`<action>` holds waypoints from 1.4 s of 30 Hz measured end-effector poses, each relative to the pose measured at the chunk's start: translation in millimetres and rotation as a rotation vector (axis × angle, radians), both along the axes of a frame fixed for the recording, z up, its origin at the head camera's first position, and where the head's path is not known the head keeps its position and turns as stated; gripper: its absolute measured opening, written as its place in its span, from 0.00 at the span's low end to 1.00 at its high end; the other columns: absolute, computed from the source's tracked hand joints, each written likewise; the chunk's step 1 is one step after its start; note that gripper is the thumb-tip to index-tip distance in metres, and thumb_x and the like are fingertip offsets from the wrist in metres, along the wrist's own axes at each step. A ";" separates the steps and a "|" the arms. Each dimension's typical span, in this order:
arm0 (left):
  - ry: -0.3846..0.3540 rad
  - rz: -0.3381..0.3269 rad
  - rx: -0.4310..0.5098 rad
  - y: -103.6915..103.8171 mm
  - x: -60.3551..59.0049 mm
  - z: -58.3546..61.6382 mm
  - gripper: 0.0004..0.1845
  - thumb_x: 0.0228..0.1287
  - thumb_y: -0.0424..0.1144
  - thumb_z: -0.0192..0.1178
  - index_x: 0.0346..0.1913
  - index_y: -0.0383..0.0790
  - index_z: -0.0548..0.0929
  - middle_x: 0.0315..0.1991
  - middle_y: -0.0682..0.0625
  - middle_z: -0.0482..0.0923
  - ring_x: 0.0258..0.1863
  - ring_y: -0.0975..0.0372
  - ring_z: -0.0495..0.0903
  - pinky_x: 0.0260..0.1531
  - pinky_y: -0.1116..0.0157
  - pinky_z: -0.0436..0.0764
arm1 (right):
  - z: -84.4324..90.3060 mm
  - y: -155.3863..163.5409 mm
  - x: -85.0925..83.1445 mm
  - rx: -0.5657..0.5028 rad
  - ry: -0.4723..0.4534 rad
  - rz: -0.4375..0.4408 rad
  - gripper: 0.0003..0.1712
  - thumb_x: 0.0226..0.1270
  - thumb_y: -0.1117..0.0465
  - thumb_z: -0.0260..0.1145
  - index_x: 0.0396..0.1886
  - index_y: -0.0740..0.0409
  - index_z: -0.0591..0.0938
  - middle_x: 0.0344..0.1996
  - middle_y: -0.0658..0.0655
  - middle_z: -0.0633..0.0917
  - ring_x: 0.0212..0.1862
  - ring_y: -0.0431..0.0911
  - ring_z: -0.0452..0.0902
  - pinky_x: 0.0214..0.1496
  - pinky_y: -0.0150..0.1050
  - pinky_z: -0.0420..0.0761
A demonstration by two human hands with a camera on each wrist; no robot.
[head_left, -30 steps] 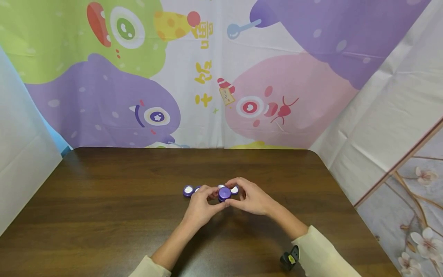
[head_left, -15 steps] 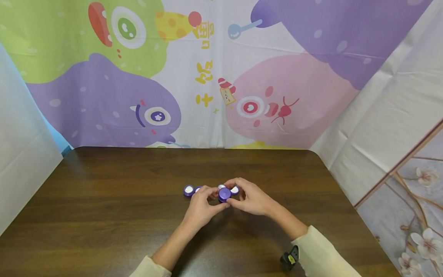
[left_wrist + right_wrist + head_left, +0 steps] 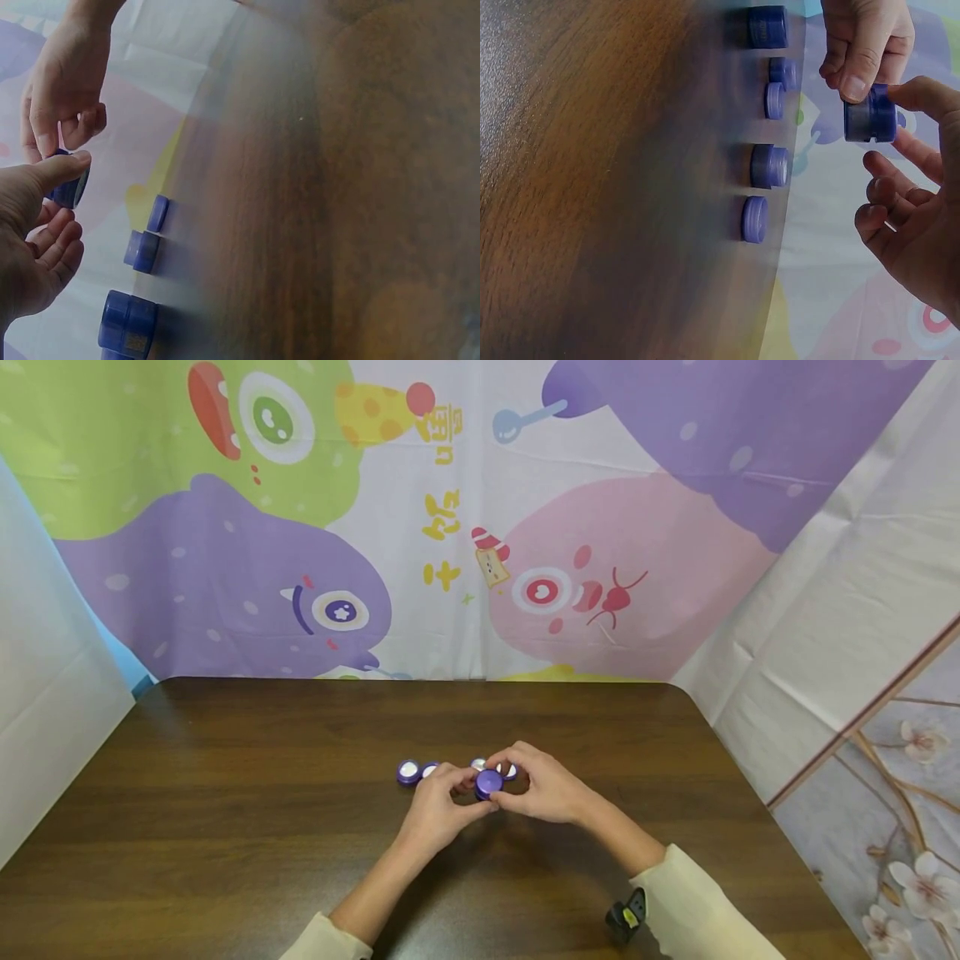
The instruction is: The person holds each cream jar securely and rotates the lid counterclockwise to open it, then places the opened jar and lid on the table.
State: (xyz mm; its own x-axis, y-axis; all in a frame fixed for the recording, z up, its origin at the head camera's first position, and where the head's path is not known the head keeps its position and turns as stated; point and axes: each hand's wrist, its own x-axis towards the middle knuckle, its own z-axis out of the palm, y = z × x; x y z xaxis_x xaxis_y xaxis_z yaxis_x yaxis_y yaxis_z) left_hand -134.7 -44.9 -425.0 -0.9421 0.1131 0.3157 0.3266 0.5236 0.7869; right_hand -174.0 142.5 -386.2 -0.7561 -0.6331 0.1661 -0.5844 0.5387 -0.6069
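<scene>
Above the table, both hands hold a small purple cosmetic jar whose purple lid faces the head camera. My left hand pinches it from the left, the thumb along its near side. From the right, my right hand grips the rim between thumb and index finger; its other fingers hang free in the right wrist view. Behind the hands stand an open jar and a loose lid. Further left are a smaller jar, another lid and a labelled jar. The hands partly cover this row in the head view.
The brown wooden table extends on all sides of the hands. A cartoon-print cloth hangs at its back edge, with white cloth on both sides. A black strap device is at the right sleeve.
The held jar has shifted slightly right and nearer. The right hand's fingers have moved a little at its rim, while the left hand stays nearly still.
</scene>
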 end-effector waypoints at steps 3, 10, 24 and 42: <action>0.005 -0.004 -0.003 -0.1 -0.5 -0.2 0.18 0.43 0.42 0.74 0.39 0.38 0.85 0.31 0.52 0.78 0.32 0.63 0.77 0.35 0.69 0.78 | 0.9 -1.2 -0.2 0.012 -0.006 0.002 0.23 0.54 0.53 0.71 0.50 0.53 0.78 0.36 0.48 0.76 0.40 0.51 0.74 0.37 0.37 0.78; 0.035 -0.020 0.000 0.3 -0.9 0.0 0.19 0.42 0.39 0.75 0.39 0.36 0.84 0.31 0.50 0.78 0.32 0.62 0.79 0.35 0.69 0.80 | 3.2 -4.4 -1.5 0.034 -0.029 -0.013 0.24 0.52 0.50 0.72 0.48 0.53 0.78 0.31 0.47 0.76 0.35 0.45 0.73 0.34 0.33 0.76; 0.011 -0.040 -0.037 -0.7 -1.1 4.1 0.20 0.43 0.37 0.74 0.40 0.33 0.83 0.33 0.48 0.77 0.33 0.61 0.78 0.37 0.67 0.81 | 4.4 -6.8 -2.7 0.039 -0.041 0.023 0.22 0.53 0.54 0.72 0.46 0.55 0.78 0.30 0.48 0.77 0.34 0.47 0.74 0.32 0.28 0.74; -0.003 -0.053 -0.057 -3.3 0.1 2.3 0.19 0.42 0.41 0.75 0.38 0.37 0.84 0.33 0.50 0.77 0.33 0.61 0.79 0.36 0.67 0.81 | 11.2 -5.9 -2.9 0.103 -0.100 0.014 0.18 0.56 0.53 0.70 0.44 0.53 0.77 0.28 0.48 0.79 0.29 0.39 0.73 0.29 0.29 0.76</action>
